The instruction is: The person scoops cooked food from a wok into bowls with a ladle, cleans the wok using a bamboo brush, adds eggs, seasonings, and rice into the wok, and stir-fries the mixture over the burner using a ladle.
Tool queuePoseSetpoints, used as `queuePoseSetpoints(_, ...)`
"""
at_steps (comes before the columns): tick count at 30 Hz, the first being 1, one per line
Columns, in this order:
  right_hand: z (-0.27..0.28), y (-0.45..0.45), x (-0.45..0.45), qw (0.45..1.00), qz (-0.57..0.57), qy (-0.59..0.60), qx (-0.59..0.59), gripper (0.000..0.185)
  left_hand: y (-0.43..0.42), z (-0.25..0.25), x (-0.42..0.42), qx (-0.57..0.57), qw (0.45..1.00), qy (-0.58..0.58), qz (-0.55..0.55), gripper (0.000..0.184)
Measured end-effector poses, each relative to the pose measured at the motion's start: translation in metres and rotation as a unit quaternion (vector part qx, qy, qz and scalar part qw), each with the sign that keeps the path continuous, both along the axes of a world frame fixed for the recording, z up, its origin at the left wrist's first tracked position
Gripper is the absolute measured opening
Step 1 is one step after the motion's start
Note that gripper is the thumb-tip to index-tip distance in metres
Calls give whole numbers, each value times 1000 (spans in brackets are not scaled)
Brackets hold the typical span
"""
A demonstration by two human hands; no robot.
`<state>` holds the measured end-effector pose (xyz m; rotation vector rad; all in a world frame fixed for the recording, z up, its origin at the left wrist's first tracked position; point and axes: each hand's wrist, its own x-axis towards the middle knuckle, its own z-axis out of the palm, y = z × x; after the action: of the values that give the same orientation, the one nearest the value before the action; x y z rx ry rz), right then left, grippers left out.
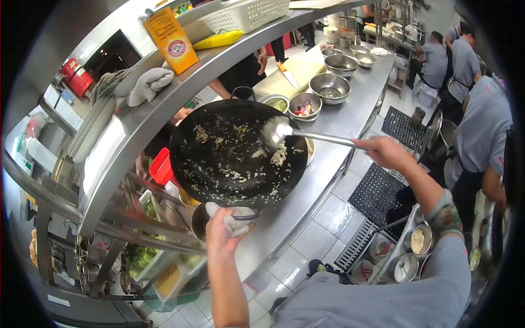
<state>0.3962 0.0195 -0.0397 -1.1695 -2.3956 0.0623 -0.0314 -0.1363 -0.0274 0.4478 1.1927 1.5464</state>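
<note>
A large black wok (219, 158) is held tilted over the steel counter, with bits of rice and chopped greens scattered over its inside. My left hand (221, 232) is closed around the wok's handle through a folded white cloth (232, 216). In my right hand (385, 152) is the long handle of a metal wok ladle (322, 138). The ladle's head lies inside the wok near its right side, against a small clump of rice (279, 156). What lies under the wok is mostly hidden.
Several metal bowls, one with chopped vegetables (305, 105), line the steel counter (358, 106) beside a cutting board (298, 68) with a knife (288, 76). A shelf above holds an orange box (170, 41). Co-workers (484, 117) stand at right. Black mats (377, 188) lie on the tiled floor.
</note>
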Motion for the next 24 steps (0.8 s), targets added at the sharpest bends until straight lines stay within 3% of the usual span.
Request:
queuePoseSetpoints(2, -30, 23, -37, 994, 1, 105, -36, 55, 0, -3, 2, 5, 1000, 20, 17, 21)
queuePoseSetpoints(6, -40, -5, -63, 994, -57, 71, -67, 52, 14, -2, 10, 55, 996, 30, 67, 21)
queuePoseSetpoints(10, -58, -27, -19, 998, -45, 40, -30, 55, 42, 9, -3, 70, 997, 36, 8, 15)
queuePoseSetpoints(14, -30, -47, -4, 992, -105, 2, -63, 53, 76, 5, -17, 73, 976, 195, 62, 15)
queuePoseSetpoints(15, -29, -49, -8, 991, -116, 16, -68, 52, 81, 7, -8, 127, 958, 224, 124, 16)
queuePoseSetpoints(18, -28, -75, -20, 986, -143, 38, -73, 51, 63, 6, -17, 124, 957, 244, 92, 19)
queuePoseSetpoints(19, -30, -95, -24, 986, -118, 106, -57, 52, 37, 18, -13, 48, 971, 231, 30, 21)
queuePoseSetpoints(20, -28, -119, -28, 979, -97, 174, -35, 54, 17, 14, -12, 52, 977, 205, 23, 21)
queuePoseSetpoints(21, -9, -157, -37, 960, -169, 163, -154, 55, -5, 7, -11, 58, 982, 177, 13, 21)
queuePoseSetpoints(22, -32, -182, -41, 962, -117, 236, -74, 57, -32, 6, -3, 56, 988, 146, -1, 22)
queuePoseSetpoints(23, -48, -212, -53, 947, -99, 300, -67, 60, -58, 3, 5, 55, 992, 114, -20, 23)
queuePoseSetpoints(24, -84, -235, -62, 953, -106, 284, -11, 63, -79, -7, 6, 57, 996, 62, -44, 23)
